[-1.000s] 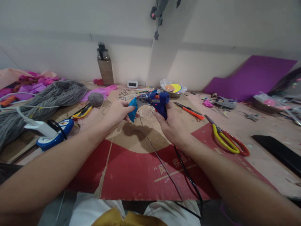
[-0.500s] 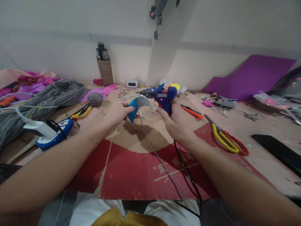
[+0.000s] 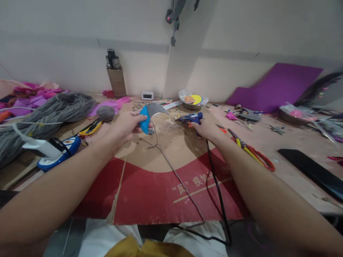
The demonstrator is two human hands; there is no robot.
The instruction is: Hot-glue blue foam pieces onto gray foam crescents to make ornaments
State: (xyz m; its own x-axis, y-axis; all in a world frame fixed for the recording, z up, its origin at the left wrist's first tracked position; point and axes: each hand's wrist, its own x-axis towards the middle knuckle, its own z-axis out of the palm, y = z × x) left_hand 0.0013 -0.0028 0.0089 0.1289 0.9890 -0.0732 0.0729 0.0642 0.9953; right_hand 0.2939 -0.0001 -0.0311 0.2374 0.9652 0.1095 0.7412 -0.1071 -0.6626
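Left hand [image 3: 134, 123] pinches a curved blue piece [image 3: 144, 123] between thumb and fingers, left of centre above the cardboard [image 3: 150, 192]; grey yarn [image 3: 157, 108] covers its far right part. Right hand [image 3: 207, 129] is closed round a glue gun [image 3: 193, 117] farther right, black cord [image 3: 219, 189] trailing near. Working well probably means keeping fingers off the hot tip [image 3: 180, 119] and yarn clear of the cord. Light characters on the near red area read “风” 疾如; later ones are unclear. Digits on the far white clock [image 3: 147, 95] are illegible.
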